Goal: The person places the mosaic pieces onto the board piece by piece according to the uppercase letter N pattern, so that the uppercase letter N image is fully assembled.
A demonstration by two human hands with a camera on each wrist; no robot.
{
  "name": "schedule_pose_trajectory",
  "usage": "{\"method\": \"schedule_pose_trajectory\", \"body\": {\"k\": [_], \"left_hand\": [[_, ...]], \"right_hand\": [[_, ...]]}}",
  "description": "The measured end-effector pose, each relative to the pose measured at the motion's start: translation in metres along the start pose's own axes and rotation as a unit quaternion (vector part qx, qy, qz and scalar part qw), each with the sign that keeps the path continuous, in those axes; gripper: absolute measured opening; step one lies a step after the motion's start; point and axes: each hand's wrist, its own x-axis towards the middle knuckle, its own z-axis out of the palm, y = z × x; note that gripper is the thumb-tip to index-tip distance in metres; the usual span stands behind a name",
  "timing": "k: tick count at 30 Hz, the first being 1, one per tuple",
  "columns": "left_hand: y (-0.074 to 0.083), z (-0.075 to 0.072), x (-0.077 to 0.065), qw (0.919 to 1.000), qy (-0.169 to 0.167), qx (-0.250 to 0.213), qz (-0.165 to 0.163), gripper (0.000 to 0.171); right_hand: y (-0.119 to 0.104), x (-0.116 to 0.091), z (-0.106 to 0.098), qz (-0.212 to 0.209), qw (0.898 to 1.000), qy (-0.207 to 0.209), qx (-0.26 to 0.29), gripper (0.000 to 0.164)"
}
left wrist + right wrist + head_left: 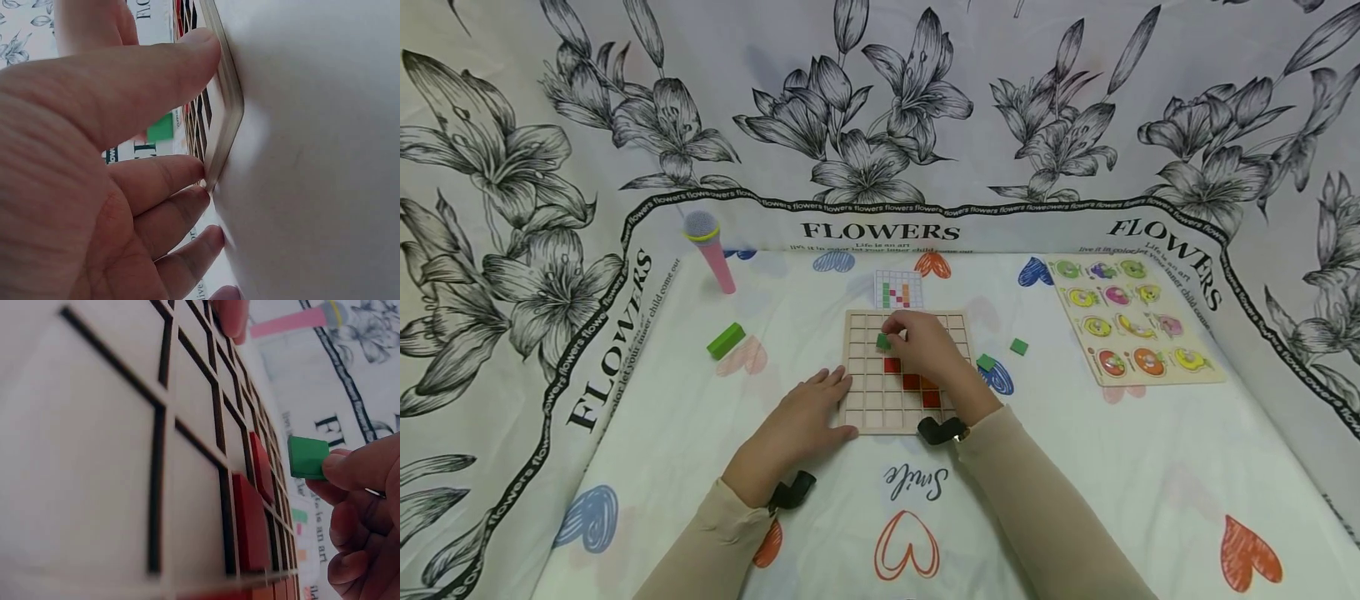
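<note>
Head view, right hand pinching one green tile, left hand straight-fingered against one gridded board

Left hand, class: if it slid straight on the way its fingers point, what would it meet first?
Most likely the board: the left hand points toward its left edge and lies right beside it, though exact height is hard to judge.

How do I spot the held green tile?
On the tablecloth lies a wooden grid board. Over it, the right hand pinches a square green tile. Two loose green tiles lie right of the board; only this one is held.
</note>
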Motion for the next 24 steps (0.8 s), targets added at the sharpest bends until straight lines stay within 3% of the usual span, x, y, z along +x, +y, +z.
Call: {"method": "schedule_pose_trajectory", "body": {"k": [7,24], "left_hand": [[0.001,0.002,-0.001,1.0000,0.007,0.003,0.004,0.083],[0.002,-0.001,-0.002,1.0000,0.003,0.001,-0.003,0.083]], "right_hand": [[-0.008,0.019,0.009,-0.002,0.999,-0.028,-0.029,0.005],[-0.008,0.016,0.015,-0.052,0.995,-0.056,-0.068,0.008]]}}
